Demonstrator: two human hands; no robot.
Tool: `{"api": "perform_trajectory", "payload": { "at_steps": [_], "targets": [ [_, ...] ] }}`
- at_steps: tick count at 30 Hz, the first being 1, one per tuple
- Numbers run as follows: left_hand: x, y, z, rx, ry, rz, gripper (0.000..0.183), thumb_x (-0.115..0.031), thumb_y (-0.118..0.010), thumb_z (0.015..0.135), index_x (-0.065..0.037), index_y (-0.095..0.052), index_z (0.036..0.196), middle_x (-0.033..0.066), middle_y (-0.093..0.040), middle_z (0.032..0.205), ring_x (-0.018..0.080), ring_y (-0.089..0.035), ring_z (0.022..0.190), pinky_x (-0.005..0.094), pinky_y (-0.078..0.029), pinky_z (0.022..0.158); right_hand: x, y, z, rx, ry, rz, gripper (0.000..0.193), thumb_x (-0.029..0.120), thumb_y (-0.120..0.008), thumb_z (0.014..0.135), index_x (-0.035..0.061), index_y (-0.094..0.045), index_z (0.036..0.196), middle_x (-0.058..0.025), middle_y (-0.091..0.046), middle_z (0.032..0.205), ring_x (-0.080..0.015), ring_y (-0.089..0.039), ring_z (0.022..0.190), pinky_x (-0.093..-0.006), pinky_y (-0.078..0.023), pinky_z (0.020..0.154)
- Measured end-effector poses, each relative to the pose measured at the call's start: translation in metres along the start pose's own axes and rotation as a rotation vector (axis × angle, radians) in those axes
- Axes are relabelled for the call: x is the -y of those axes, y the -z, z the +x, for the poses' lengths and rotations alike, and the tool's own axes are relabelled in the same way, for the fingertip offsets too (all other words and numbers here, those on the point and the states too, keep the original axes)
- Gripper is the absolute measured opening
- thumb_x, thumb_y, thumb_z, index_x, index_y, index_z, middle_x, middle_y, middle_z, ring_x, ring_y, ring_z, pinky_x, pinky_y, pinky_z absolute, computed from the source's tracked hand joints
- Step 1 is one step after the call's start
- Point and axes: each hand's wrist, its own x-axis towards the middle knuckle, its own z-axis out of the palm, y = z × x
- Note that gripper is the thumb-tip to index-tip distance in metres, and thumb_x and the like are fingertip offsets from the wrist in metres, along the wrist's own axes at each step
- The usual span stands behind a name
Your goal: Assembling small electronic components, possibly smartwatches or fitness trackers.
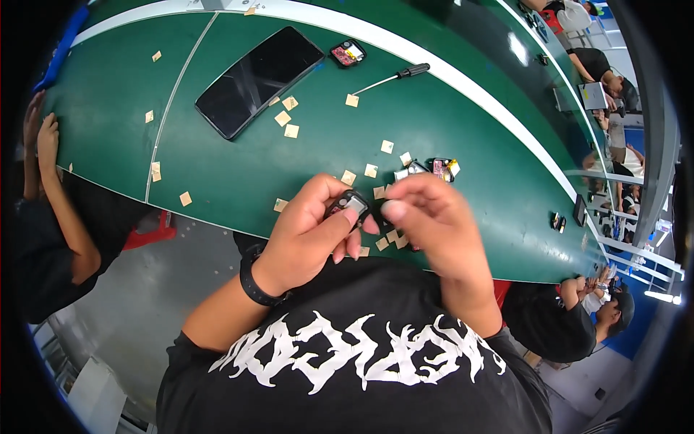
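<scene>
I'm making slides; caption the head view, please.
Left hand holds a small black device at a green table, right hand beside it.

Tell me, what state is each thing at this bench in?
Small black device: held, partly covered
Left-hand fingers: closed on that device
Right-hand fingers: bent; whether they pinch anything is unclear
Phone: lying flat, screen dark
Screwdriver: lying down, unheld
Unit beside the phone: open, inside showing
Unit with a yellow part: open, inside showing
Beige squares: loose, scattered
Wristband: worn

Black T-shirt [347, 412], jagged white lettering [359, 354]; black wristband [251, 282].
</scene>
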Motion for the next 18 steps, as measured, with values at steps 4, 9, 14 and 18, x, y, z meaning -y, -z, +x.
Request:
{"api": "perform_trajectory", "payload": {
  "at_steps": [4, 9, 14, 18],
  "targets": [
    [-0.029, 0.004, -0.017, -0.190, -0.213, 0.363, 0.012, -0.007, -0.051, 0.106, 0.000, -0.054, 0.114, 0.0166, -0.070, 0.103, 0.0114, -0.065, 0.069, 0.0210, -0.048, 0.056, -0.010, 0.043, -0.007, -0.258, 0.226, -0.243, 0.013, 0.007, -0.074, 0.094, -0.0009, -0.069, 0.104, -0.0019, -0.068, 0.094, -0.0041, -0.054, 0.073, -0.0217, -0.044, 0.063],
    [-0.099, 0.086, -0.018, -0.702, -0.622, 1.381, 0.012, -0.004, -0.057, 0.102, 0.004, -0.062, 0.110, 0.0092, -0.063, 0.108, 0.0175, -0.060, 0.096, 0.0280, -0.047, 0.091, -0.013, 0.066, -0.004, -0.451, 0.412, -0.843, 0.032, 0.007, -0.085, 0.080, 0.0032, -0.071, 0.109, -0.0063, -0.069, 0.102, -0.0095, -0.048, 0.063, -0.0239, -0.041, 0.054],
    [-0.142, 0.220, -0.028, -0.987, -0.387, 1.306, 0.030, -0.016, -0.062, 0.102, 0.003, -0.065, 0.124, 0.0154, -0.068, 0.111, 0.0251, -0.065, 0.100, 0.0323, -0.050, 0.092, -0.003, 0.043, 0.010, -0.199, 0.539, -1.010, 0.046, 0.007, -0.084, 0.076, 0.0055, -0.068, 0.119, -0.0117, -0.068, 0.115, -0.0364, -0.067, 0.102, -0.0400, -0.056, 0.084],
    [-0.160, 0.248, -0.017, -1.055, -0.504, 1.700, 0.038, -0.020, -0.064, 0.100, 0.003, -0.063, 0.131, 0.0217, -0.063, 0.130, 0.0332, -0.061, 0.120, 0.0393, -0.046, 0.104, -0.006, 0.047, 0.021, -0.187, 0.466, -0.960, 0.045, 0.008, -0.085, 0.076, 0.0049, -0.069, 0.117, -0.0127, -0.068, 0.114, -0.0356, -0.067, 0.100, -0.0390, -0.056, 0.083]
  ]
}}
